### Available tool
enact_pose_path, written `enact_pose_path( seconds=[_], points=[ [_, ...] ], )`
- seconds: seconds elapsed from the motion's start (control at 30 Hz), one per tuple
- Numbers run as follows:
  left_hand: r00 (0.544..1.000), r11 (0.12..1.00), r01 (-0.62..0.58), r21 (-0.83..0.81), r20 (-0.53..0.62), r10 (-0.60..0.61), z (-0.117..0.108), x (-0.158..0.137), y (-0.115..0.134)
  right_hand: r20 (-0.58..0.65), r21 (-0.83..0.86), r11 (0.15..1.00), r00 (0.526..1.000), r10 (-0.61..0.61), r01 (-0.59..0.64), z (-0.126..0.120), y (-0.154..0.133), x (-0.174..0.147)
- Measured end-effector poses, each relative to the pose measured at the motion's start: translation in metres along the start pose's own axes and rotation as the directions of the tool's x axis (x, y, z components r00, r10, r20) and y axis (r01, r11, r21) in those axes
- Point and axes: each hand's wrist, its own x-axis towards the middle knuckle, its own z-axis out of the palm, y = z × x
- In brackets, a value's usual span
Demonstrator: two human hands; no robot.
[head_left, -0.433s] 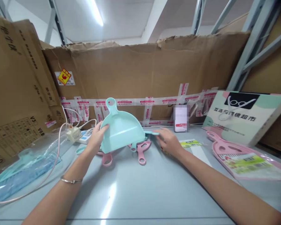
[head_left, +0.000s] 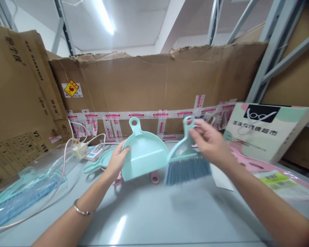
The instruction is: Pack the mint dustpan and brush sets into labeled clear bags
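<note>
My left hand point(head_left: 117, 160) grips the left edge of a small mint-green dustpan point(head_left: 144, 154), held upright above the grey table with its handle loop pointing up. My right hand point(head_left: 208, 141) holds a small mint-green brush point(head_left: 185, 164) by its handle, bristles hanging down, just to the right of the dustpan. Pink dustpan handles point(head_left: 154, 178) peek out from under the dustpan on the table. Another mint dustpan point(head_left: 98, 164) lies flat behind my left hand.
A cardboard wall point(head_left: 157, 82) with taped strips closes off the back. At left lie plastic-bagged blue sets point(head_left: 20, 195), a power strip point(head_left: 94, 153) and a cable. At right lie a pink packaged set point(head_left: 273, 175) and a printed board point(head_left: 265, 130).
My right hand has picked up the mint brush from the table and lifted it beside the dustpan. The dustpan has shifted slightly right and lower in my left hand.
</note>
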Motion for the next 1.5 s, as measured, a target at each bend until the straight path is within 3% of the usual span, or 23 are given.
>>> enact_pose_path(
  seconds=[0.1,0.2,0.43,0.6,0.93,1.13,1.23,1.37,1.5],
  points=[
    [0.991,0.999,0.037,-0.036,0.127,-0.032,0.018,-0.013,-0.003,0.284,0.016,0.995,0.954,0.094,-0.103,0.03,-0.008,-0.011],
    [0.973,0.999,0.031,-0.041,0.23,-0.021,0.028,-0.021,-0.005,0.377,-0.009,0.995,0.921,0.098,-0.102,0.054,-0.004,-0.014],
    [0.973,0.999,-0.022,0.035,0.231,0.013,0.025,-0.018,-0.014,0.187,-0.21,0.976,0.982,-0.015,0.055,0.071,0.001,-0.005],
    [0.97,0.994,-0.081,0.067,0.234,0.063,0.027,-0.02,-0.011,0.098,-0.211,0.973,0.992,-0.074,0.093,0.074,0.007,0.001],
    [0.958,0.981,-0.134,0.142,0.27,0.092,0.028,-0.023,-0.008,0.09,-0.212,0.971,0.991,-0.097,0.114,0.079,0.017,-0.003],
    [0.969,0.978,-0.105,0.179,0.239,0.06,0.027,-0.023,-0.005,0.106,-0.217,0.975,0.994,-0.028,0.051,0.076,0.021,-0.006],
    [0.975,0.981,-0.098,0.167,0.213,0.061,0.024,-0.021,-0.004,0.188,-0.164,0.986,0.98,0.068,-0.036,0.071,0.025,-0.007],
    [0.978,0.975,-0.109,0.196,0.195,0.071,0.022,-0.019,-0.005,0.44,-0.137,0.977,0.873,0.209,-0.164,0.064,0.028,-0.008],
    [0.972,0.942,-0.147,0.301,0.221,0.081,0.019,-0.018,-0.007,0.504,-0.108,0.987,0.849,0.159,-0.121,0.064,0.028,-0.01]
  ],
)
